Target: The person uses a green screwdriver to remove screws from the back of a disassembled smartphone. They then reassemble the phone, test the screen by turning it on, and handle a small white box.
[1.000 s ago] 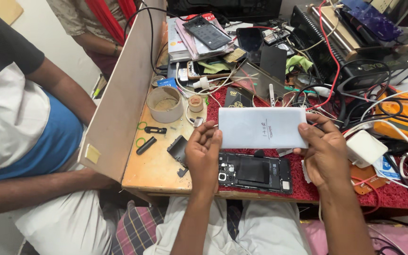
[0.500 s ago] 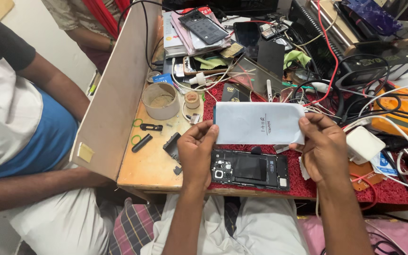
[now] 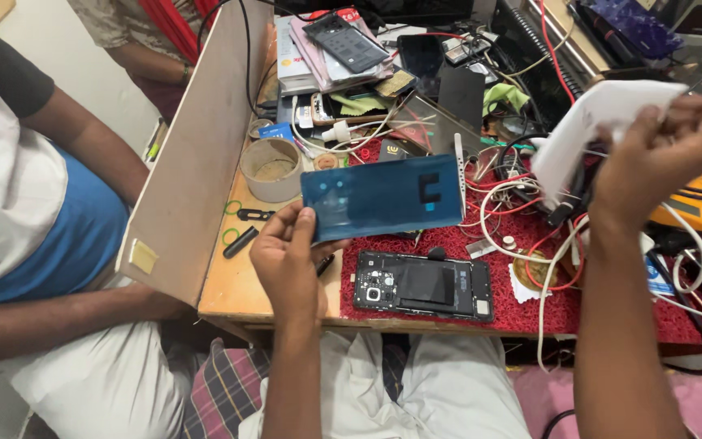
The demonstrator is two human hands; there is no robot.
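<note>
My left hand (image 3: 288, 258) holds a blue glossy phone back cover (image 3: 382, 197) by its left end, above the desk. My right hand (image 3: 653, 158) is raised at the right and pinches a white sheet (image 3: 588, 130) that hangs curled from the fingers. Below the cover, an opened black phone (image 3: 422, 286) lies face down on the red mat (image 3: 603, 313), its inner parts showing.
A wooden partition board (image 3: 201, 154) stands at the desk's left edge. A round tape roll (image 3: 270, 168), black small parts, tangled white and red cables (image 3: 522, 203), stacked phones and books crowd the back. Another person's arm (image 3: 58, 317) lies to my left.
My right hand has pulled the white sheet off to the right and up, uncovering the blue back cover, which stays in my left hand. The view has shifted closer.
</note>
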